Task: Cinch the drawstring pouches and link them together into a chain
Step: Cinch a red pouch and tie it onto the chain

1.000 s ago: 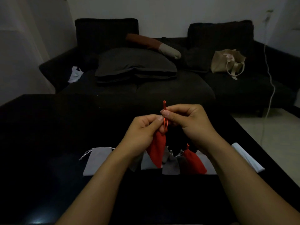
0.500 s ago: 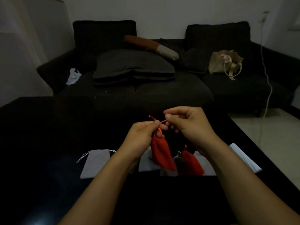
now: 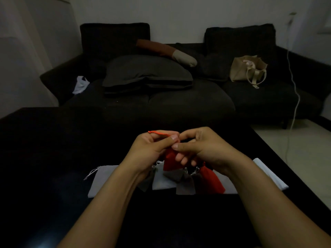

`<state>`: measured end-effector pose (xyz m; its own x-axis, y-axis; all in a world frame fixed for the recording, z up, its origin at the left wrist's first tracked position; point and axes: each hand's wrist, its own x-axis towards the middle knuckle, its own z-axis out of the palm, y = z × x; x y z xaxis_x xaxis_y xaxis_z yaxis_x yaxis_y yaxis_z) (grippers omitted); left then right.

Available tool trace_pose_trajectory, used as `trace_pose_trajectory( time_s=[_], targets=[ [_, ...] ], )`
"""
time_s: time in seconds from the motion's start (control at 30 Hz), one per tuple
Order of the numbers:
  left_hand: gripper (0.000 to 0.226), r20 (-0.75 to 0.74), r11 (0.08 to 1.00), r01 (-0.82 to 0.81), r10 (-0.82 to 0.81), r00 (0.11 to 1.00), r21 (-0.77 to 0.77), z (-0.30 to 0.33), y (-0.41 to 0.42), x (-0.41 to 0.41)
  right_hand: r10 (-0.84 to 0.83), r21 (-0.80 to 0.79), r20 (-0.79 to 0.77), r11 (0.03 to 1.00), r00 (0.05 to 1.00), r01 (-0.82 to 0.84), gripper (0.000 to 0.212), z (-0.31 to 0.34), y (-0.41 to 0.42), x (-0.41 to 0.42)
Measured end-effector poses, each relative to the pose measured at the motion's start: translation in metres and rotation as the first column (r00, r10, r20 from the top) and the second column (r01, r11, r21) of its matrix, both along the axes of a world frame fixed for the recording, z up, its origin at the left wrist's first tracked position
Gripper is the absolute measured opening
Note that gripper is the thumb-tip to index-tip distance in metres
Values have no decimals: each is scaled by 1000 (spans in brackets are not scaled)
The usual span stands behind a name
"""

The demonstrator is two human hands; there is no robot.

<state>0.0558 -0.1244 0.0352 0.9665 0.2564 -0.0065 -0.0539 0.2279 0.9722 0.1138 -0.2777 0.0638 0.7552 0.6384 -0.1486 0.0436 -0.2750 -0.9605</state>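
Cinching step: left hand (image 3: 152,149) pinches the orange drawstring (image 3: 158,133), right hand (image 3: 202,149) grips the red pouch (image 3: 171,161) (neck hidden); next, pull apart.

Two red pouches (image 3: 171,161), several grey pouches (image 3: 104,181) (overlapping, count unclear)

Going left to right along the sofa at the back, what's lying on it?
White plastic bag → big dark cushion → brown and cream bolster → beige tote bag.
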Motion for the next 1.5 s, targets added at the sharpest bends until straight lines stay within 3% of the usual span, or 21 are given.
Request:
trace_pose_trajectory(
  time_s=[0.13,0.43,0.53,0.63,0.73,0.83,1.0,1.1,1.3,1.5],
  targets=[
    [15,34,968,11,-20,999,250,6,5,-6,-6,-29,4,1000,1000,6,20,2,-4,1],
    [15,93,895,-27,-17,996,446,9,16,-11,48,-38,-94,998,994,-52,15,1,-10,7],
    [14,89,845,-37,-13,996,533,6,18,-11,50,-55,16,997,999,-49,12,-2,-8,7],
    [17,143,716,-118,26,989,688,4,17,-12,18,-50,152,999,988,-10,12,-7,-2,6],
    [23,267,479,-234,-1,964,846,-2,16,-10,53,-29,202,998,978,-48,9,-9,4,3],
    [19,383,348,-358,-2,924,866,-8,17,-7,80,-7,184,997,980,-80,13,-7,5,1],
    [14,488,457,-460,65,871,761,-8,9,-6,-64,156,-25,986,998,67,23,-10,8,2],
    [14,481,538,-452,95,872,712,-8,7,-5,5,218,-86,976,996,14,26,-11,7,3],
    [17,492,611,-441,95,866,658,-6,5,-7,-8,236,-57,972,998,21,22,-10,3,5],
    [18,371,718,-275,25,928,639,-5,7,-7,74,6,119,997,990,-75,8,-2,-13,13]
  ],
)
